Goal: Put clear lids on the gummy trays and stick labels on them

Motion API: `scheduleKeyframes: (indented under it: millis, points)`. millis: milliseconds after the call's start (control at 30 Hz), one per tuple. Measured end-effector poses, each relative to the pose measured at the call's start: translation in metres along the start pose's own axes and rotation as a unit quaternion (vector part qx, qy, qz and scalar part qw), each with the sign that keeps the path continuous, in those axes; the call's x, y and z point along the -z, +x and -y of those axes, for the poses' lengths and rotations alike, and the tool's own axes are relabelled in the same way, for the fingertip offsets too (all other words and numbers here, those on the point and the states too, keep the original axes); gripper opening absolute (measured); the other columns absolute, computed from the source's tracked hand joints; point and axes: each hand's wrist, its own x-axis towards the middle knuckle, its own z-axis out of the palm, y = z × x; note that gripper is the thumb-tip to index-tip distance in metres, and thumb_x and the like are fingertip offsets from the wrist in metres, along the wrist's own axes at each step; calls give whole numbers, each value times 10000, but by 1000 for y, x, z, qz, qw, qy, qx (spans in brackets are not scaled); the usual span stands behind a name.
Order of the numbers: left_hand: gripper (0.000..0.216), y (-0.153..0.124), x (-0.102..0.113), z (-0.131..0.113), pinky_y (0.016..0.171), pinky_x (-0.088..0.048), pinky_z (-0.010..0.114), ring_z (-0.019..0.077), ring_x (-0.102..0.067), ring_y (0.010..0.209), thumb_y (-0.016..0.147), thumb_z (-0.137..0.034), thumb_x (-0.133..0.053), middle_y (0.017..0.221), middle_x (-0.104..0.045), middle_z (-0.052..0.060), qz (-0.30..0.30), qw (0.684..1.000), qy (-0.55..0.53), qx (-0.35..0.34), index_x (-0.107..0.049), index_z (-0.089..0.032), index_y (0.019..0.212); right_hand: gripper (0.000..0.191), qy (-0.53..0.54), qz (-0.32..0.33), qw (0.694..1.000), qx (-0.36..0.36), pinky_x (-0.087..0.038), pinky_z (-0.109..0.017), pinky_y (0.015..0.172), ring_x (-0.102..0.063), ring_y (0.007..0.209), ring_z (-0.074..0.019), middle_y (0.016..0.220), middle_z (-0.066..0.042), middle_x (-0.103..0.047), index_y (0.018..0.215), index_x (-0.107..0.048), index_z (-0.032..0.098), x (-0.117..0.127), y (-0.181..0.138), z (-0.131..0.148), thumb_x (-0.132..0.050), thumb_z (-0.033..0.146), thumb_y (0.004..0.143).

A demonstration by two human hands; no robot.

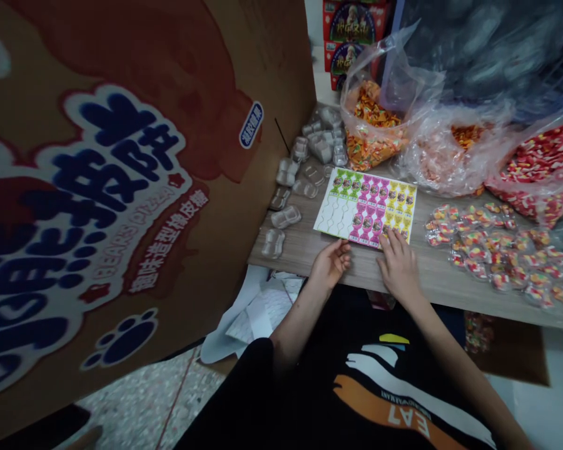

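Note:
A sticker sheet lies on the table, with green, pink and yellow labels; its lower left part is bare backing with only outlines. My left hand is at the sheet's near edge, fingers curled in and closed; whatever is between them is too small to make out. Over the sheet's near right corner rests my right hand, its fingers stretched out and touching the yellow labels. Left of the sheet are several clear plastic shells. On the right lie many small clear packs filled with red, yellow and white candy.
Behind the sheet stand open plastic bags of orange candy and red-and-white candy, with a crumpled bag between. A large printed cardboard box walls off the left. A purple crate and red boxes are at the back.

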Motion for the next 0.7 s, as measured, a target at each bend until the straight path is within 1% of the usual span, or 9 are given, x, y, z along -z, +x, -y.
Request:
scheduleKeyframes:
  millis: [67,167,233,300,367,467,533,600,700]
  points:
    - [257,10,-3,0,402,-395,179,65,-522,448,805,-359,-744,674,-651,7,9,998,58,-36,-612,-139,795,561,-14,0,1000,5,-375,-496,1086,-348,1467,-309,1574,-127,-445,1505,-432,208,-4,4,-3,-412,131,950]
    - [373,21,-5,0,379,-373,188,64,-500,416,749,-452,-788,620,-639,9,2,979,174,-102,-610,-128,701,546,-19,12,1000,14,-380,-472,1080,-381,1444,-289,1548,-102,-489,1457,-501,211,-3,3,-16,-390,82,938]
    - [406,24,-5,2,387,-377,193,59,-475,402,733,-464,-794,567,-618,16,-2,965,232,-120,-616,-116,623,545,-11,22,1000,14,-380,-482,1081,-396,1430,-287,1535,-93,-506,1432,-529,214,1,2,-22,-391,65,926]
    - [423,22,-5,5,401,-385,198,62,-473,403,730,-476,-788,544,-614,25,7,957,264,-123,-625,-115,582,539,12,26,1000,7,-385,-497,1075,-421,1405,-292,1510,-101,-530,1392,-564,210,7,1,-22,-395,49,906]
    - [442,17,-5,9,409,-380,200,68,-475,405,729,-501,-776,524,-603,24,15,950,284,-129,-626,-123,556,482,55,14,998,1,-396,-502,1062,-481,1338,-294,1439,-111,-586,1328,-611,214,16,3,-15,-410,71,915]
    - [487,7,-7,17,427,-371,206,75,-472,408,743,-555,-739,477,-563,13,23,938,308,-155,-623,-134,528,304,146,-18,989,5,-441,-466,1010,-582,1147,-274,1208,-102,-681,1197,-671,235,30,9,6,-470,198,971]
    - [512,1,-10,22,439,-363,215,80,-466,412,759,-585,-710,457,-542,8,30,930,319,-180,-619,-140,522,215,190,-27,981,9,-474,-423,942,-603,1042,-260,1069,-92,-688,1088,-692,232,37,14,20,-507,264,983]
    - [528,-4,-14,26,449,-352,224,86,-460,419,780,-603,-681,449,-530,5,36,921,330,-204,-614,-147,520,183,202,-28,979,4,-482,-385,874,-606,978,-251,984,-85,-677,971,-693,226,40,18,29,-517,271,984]
    - [539,-10,-18,30,469,-355,238,98,-468,440,813,-610,-637,456,-529,5,39,901,362,-235,-615,-157,522,215,188,-12,982,-8,-463,-349,808,-609,885,-228,888,-64,-663,850,-676,226,42,20,31,-507,233,983]
